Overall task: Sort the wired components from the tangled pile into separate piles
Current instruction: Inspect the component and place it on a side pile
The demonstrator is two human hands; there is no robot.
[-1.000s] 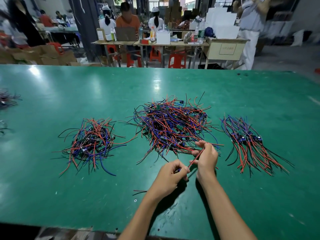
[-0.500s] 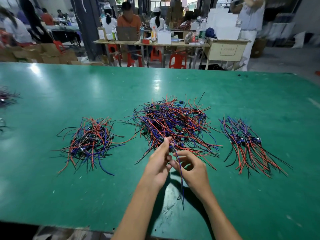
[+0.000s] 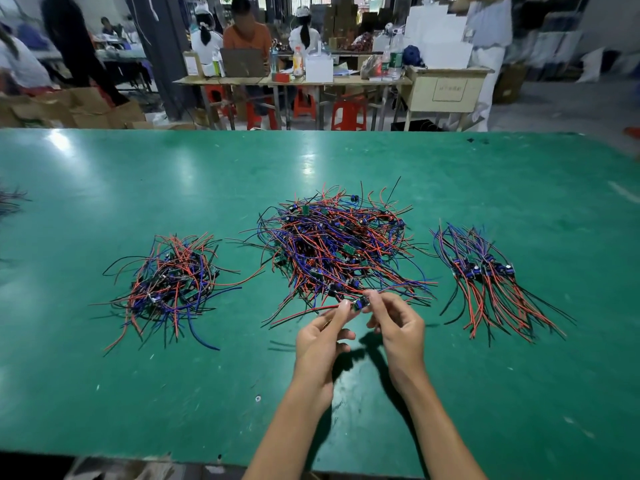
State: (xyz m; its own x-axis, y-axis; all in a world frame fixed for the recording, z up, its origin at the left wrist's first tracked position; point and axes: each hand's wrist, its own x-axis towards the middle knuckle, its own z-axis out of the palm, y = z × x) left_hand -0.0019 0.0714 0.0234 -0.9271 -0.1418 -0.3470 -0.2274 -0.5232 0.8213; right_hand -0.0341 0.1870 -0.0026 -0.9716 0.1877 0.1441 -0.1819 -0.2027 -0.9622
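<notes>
A big tangled pile of small green boards with red, blue and black wires lies mid-table. A looser pile sits to its left. On the right a combed pile lies with its wires running the same way. At the near edge of the tangled pile, my left hand and my right hand both pinch one wired component. Its red wire trails off to the left, and its other wires run right into the pile.
The green table reaches a near edge at the bottom. A few more wires lie at the far left edge. Beyond the table are desks, red stools, cardboard boxes and several people.
The blue wire that hung down between my hands is gone from there. Both hands now hold a component level at the pile's near edge, its wires stretched sideways.
</notes>
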